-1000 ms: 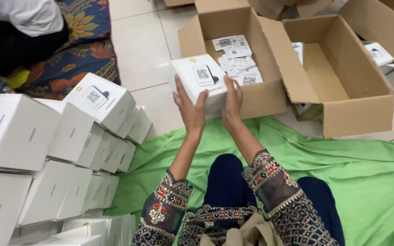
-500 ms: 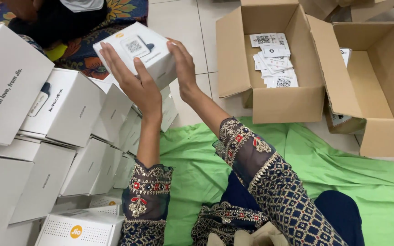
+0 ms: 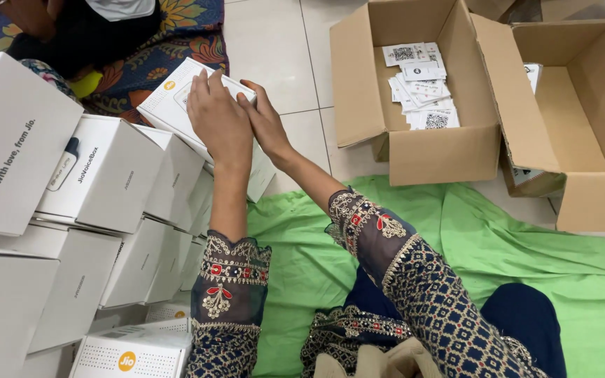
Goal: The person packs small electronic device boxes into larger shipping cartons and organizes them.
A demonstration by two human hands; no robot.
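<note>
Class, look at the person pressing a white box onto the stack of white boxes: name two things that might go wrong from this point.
1. The white box under the left hand and right hand sits at the stack's outer end, tilted; it might slide off toward the tiled floor.
2. The stacked white boxes lean unevenly, so pressing down could shift the rows below.

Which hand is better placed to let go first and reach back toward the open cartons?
Probably the right hand. It sits on the white box at the edge facing the cardboard carton, and its arm already runs that way. The left hand lies flat over the top, steadying the box on the stack.
</note>
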